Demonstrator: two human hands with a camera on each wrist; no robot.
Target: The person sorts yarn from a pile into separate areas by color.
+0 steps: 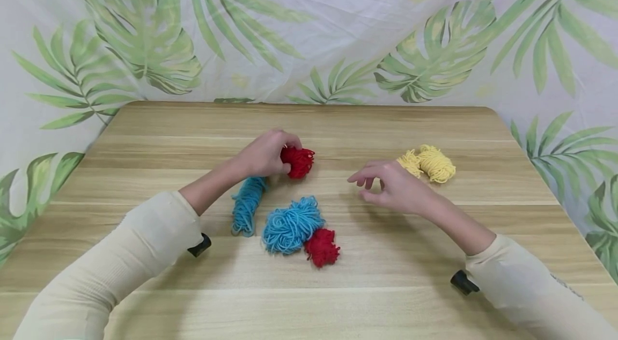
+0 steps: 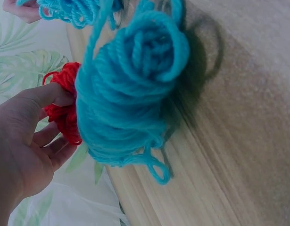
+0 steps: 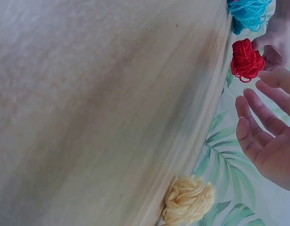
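My left hand (image 1: 266,153) grips a red yarn bundle (image 1: 298,162) toward the back of the table, thumb on one side and fingers on the other. The same red yarn (image 2: 64,106) shows between thumb and fingers in the left wrist view. Below that forearm lies a long blue yarn bundle (image 1: 248,207), large in the left wrist view. A rounder blue bundle (image 1: 292,224) touches a second red one (image 1: 322,248) nearer the front. Held above the table, my right hand (image 1: 397,186) has loosely bent, spread fingers with nothing between them. Behind it sits yellow yarn (image 1: 436,163), partly hidden by the hand.
The wood-grain table (image 1: 386,297) has its far edge against a hanging white cloth (image 1: 338,18) printed with green leaves. Black wrist-worn devices (image 1: 199,245) stick out below both cream sleeves (image 1: 140,243).
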